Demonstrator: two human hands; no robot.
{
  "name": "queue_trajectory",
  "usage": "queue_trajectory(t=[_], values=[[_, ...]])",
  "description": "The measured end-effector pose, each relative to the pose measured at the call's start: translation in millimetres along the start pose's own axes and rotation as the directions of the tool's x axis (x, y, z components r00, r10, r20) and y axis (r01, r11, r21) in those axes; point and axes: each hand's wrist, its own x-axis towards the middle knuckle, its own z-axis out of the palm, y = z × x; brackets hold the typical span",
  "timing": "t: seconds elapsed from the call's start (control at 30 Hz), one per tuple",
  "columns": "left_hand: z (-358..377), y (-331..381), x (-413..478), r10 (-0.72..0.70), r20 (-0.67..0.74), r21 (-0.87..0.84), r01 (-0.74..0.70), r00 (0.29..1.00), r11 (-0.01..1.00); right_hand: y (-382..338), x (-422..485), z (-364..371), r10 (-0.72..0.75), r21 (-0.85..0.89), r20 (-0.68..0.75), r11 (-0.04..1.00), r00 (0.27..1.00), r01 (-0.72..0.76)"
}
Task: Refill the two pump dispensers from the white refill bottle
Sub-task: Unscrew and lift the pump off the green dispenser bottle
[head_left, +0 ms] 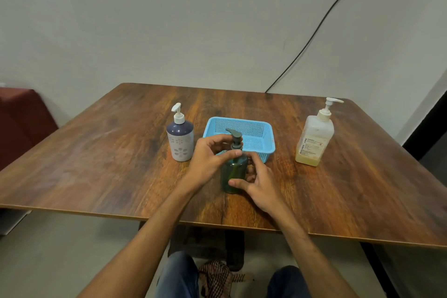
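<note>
Left hand (pixel 208 156) curls fingers and thumb round the pump collar (pixel 236 145) of the green dispenser (pixel 233 172). Right hand (pixel 262 185) wraps its body, upright on the table (pixel 96 152) before the basket (pixel 239 120). Best to twist only the collar, body pinned. Refill bottle (pixel 314 140) stands well right, flowered dispenser (pixel 180 144) left.

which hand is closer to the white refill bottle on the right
Right. The right hand grips the body of the green dispenser, left of the white refill bottle with a gap between. The left hand pinches the dispenser's pump collar, farther left.
</note>
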Motion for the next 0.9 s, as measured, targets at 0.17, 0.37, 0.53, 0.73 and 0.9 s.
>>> queue_trajectory(t=[0.17, 0.37, 0.53, 0.73, 0.9], values=[[16.0, -4.9, 2.7, 0.005, -0.203, 0.066, 0.009, 0.979, 0.998, 0.2, 0.3, 0.8, 0.019, -0.004, -0.008, 1.0, 1.0, -0.019], [31.2, -3.7, -4.8, 0.016, -0.354, 0.032, -0.005, 0.935, 0.999, -0.4, 0.9, 0.0, -0.008, -0.025, -0.01, 1.0, 1.0, 0.007], [24.3, 3.8, -3.2, -0.043, -0.323, -0.058, 0.026, 0.945, 0.998, -2.9, -0.4, -0.2, 0.008, 0.0, 0.0, 1.0, 1.0, -0.008], [16.3, 31.3, 6.1, 0.09, -0.369, -0.054, -0.118, 0.925, 0.992, -2.8, -0.9, -0.8, 0.015, 0.013, 0.006, 1.0, 1.0, -0.015], [2.7, 59.1, 11.0, 0.155, -0.394, -0.064, -0.195, 0.906, 0.979, -3.4, -0.7, -2.0, -0.008, 0.008, 0.007, 1.0, 1.0, 0.008]])
